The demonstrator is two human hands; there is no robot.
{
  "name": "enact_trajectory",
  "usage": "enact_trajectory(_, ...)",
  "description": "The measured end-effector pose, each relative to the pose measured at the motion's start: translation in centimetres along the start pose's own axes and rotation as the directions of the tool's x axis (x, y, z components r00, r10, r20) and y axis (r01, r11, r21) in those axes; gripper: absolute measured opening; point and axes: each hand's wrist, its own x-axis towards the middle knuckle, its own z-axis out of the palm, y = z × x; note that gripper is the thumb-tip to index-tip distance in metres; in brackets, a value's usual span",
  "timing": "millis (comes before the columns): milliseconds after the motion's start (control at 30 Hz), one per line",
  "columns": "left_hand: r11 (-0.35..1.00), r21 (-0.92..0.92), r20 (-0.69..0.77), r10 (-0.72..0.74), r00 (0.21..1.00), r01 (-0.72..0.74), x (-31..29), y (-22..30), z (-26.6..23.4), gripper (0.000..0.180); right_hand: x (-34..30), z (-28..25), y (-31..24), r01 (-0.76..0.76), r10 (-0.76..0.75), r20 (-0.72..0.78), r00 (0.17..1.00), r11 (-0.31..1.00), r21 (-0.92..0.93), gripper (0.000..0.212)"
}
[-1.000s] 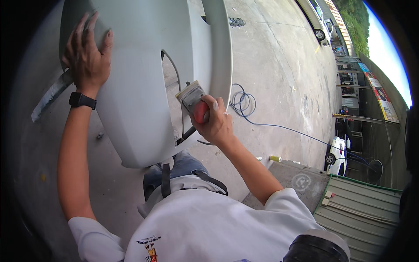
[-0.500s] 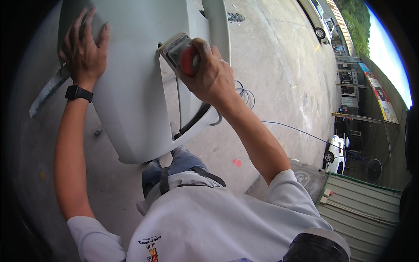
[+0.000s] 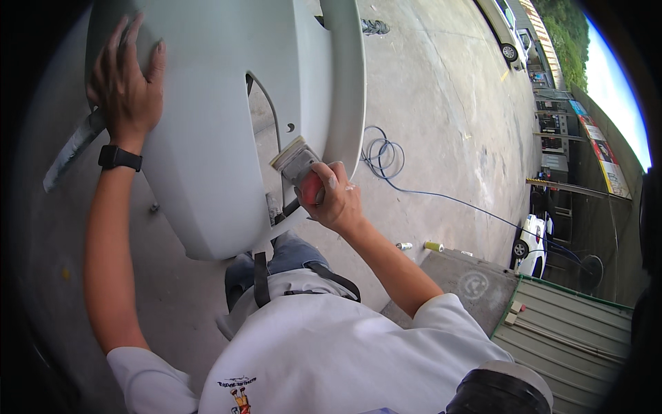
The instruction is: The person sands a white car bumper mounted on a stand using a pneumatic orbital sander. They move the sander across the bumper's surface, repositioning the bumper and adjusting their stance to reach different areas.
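A pale grey car bumper (image 3: 203,148) stands in front of me, with a long opening cut through its right half. My left hand (image 3: 127,90) lies flat on the bumper's upper left part, fingers spread. A black watch is strapped round that wrist. My right hand (image 3: 336,201) grips a sander (image 3: 293,163) with a grey body, a red grip and a squarish yellowish-edged pad. The sander is at the right side of the opening, near its lower end. Whether its pad touches the surface I cannot tell.
A dark blue hose (image 3: 448,198) lies coiled on the concrete floor (image 3: 441,131) and trails right. Small cans (image 3: 434,245) sit near a grey slab (image 3: 476,279). A striped tape-like piece (image 3: 376,27) juts out beyond the bumper. Parked white cars (image 3: 531,238) stand farther off.
My right hand has drawn the sander from the opening's upper end down toward me. The hose coil and cans have come into sight. My left hand stays on the bumper.
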Motion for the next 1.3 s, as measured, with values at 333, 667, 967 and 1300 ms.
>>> enact_trajectory(333, 0.999, -0.038, 0.002, 0.017, 1.0, -0.017, 0.0, -0.2, -0.2, 0.055, 17.0, -7.0, -4.4, 0.034, -0.035, 0.0, 0.999, 0.993, -0.112, 0.071)
enact_trajectory(667, 0.998, -0.065, 0.005, -0.009, 1.0, 0.009, 0.0, 0.0, -0.2, 0.056, 28.4, -10.0, -7.8, 0.097, -0.098, 0.129, 0.987, 0.995, 0.012, 0.042)
enact_trajectory(967, 0.997, -0.017, 0.027, -0.071, 0.997, 0.071, 0.0, 0.7, -0.6, 0.057, 17.5, -8.3, -4.0, 0.13, -0.118, 0.102, 0.988, 0.984, -0.119, 0.066)
enact_trajectory(1300, 0.997, -0.045, 0.031, -0.055, 0.998, 0.056, 0.2, 0.8, -0.8, 0.057, 18.7, -9.2, -3.6, 0.098, -0.063, 0.185, 0.981, 0.977, -0.188, 0.072)
